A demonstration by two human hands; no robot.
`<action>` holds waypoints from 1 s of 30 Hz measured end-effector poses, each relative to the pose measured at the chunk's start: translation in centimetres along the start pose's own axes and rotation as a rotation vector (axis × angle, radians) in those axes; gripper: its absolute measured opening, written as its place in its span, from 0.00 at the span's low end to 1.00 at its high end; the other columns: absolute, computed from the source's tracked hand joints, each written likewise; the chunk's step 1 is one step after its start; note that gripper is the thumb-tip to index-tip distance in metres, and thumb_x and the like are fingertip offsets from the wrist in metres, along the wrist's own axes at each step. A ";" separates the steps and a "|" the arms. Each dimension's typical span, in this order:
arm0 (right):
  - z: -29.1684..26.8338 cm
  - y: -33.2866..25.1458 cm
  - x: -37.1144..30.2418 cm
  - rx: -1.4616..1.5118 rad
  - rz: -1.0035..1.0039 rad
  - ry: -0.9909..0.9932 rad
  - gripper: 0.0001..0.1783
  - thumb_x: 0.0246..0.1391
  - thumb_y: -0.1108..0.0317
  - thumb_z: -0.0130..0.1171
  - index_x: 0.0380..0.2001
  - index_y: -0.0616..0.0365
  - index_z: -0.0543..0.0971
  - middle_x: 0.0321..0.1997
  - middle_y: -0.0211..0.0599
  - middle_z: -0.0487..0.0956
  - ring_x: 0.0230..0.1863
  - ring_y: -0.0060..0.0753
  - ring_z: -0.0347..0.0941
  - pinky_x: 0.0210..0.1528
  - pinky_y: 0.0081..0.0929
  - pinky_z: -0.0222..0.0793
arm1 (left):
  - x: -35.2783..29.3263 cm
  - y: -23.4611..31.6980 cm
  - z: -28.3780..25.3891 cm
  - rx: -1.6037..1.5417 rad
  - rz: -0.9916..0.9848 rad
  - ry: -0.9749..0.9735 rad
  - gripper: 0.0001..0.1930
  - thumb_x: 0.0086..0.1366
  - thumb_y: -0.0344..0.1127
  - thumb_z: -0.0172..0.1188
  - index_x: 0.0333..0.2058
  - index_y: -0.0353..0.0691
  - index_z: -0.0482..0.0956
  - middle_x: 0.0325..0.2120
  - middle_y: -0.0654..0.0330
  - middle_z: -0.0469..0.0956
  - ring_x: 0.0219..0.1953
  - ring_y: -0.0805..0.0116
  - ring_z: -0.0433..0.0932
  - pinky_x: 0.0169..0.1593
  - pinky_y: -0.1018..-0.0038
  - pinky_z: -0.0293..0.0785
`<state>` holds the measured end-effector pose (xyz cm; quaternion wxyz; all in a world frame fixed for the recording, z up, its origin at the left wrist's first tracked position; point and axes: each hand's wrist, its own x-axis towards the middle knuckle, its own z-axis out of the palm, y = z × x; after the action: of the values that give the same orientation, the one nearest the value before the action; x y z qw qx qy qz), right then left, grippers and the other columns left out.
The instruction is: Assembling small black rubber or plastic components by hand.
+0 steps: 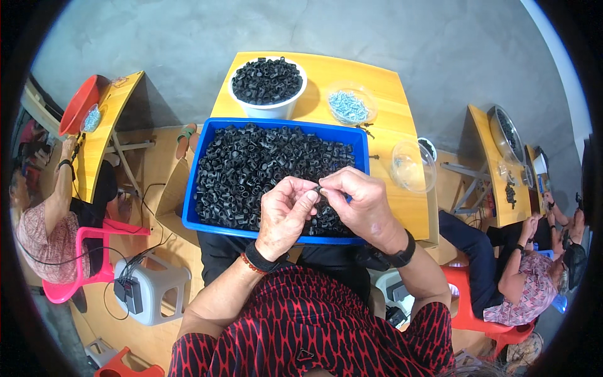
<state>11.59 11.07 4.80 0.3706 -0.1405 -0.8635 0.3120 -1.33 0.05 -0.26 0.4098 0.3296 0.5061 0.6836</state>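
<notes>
My left hand (287,212) and my right hand (363,200) meet over the front of a blue tray (190,217). Thumb and fingers of both hands are pinched together on a small black plastic piece (320,190), mostly hidden by the fingertips. Beneath them, the tray is heaped with many small black plastic fittings (251,169), short and hollow like caps or sleeves. Both wrists carry dark bands.
Behind the tray, a white bucket (267,112) of black fittings and a clear bowl (349,103) of pale blue pieces stand on the yellow table (392,119). Another clear bowl (413,166) sits at right. People work at tables on both sides; a grey stool (157,289) stands left.
</notes>
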 end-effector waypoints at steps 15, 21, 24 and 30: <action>-0.3 -0.3 0.0 0.049 0.060 -0.052 0.06 0.48 0.84 0.63 0.31 0.66 0.80 0.29 0.42 0.80 0.30 0.35 0.79 0.31 0.25 0.73 | -0.1 0.1 0.1 0.025 0.021 -0.010 0.06 0.68 0.29 0.61 0.41 0.33 0.78 0.31 0.62 0.81 0.28 0.79 0.78 0.32 0.82 0.77; -0.1 -0.7 -0.2 -0.004 0.035 -0.029 0.05 0.51 0.82 0.60 0.31 0.63 0.79 0.30 0.42 0.79 0.30 0.44 0.79 0.31 0.33 0.74 | 0.0 0.3 0.1 0.007 0.008 -0.025 0.07 0.67 0.29 0.62 0.40 0.33 0.78 0.30 0.63 0.80 0.27 0.79 0.78 0.31 0.82 0.77; 0.0 -1.3 -0.2 0.009 -0.004 -0.015 0.06 0.51 0.82 0.61 0.33 0.63 0.80 0.31 0.42 0.80 0.32 0.43 0.80 0.32 0.31 0.75 | 0.0 0.3 -0.1 0.007 -0.005 -0.019 0.05 0.67 0.29 0.61 0.39 0.34 0.78 0.29 0.63 0.80 0.27 0.79 0.77 0.31 0.82 0.76; 0.1 -0.3 -1.0 0.287 0.216 -0.005 0.10 0.50 0.82 0.64 0.38 0.64 0.82 0.34 0.37 0.81 0.36 0.28 0.80 0.38 0.23 0.75 | 0.1 0.6 -0.1 -0.060 -0.002 -0.017 0.01 0.67 0.27 0.58 0.35 0.35 0.77 0.28 0.62 0.80 0.26 0.79 0.75 0.29 0.81 0.73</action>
<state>12.19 10.35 4.41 0.3489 -0.1773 -0.7909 0.4705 -1.61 -0.05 0.24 0.4244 0.3225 0.4821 0.6953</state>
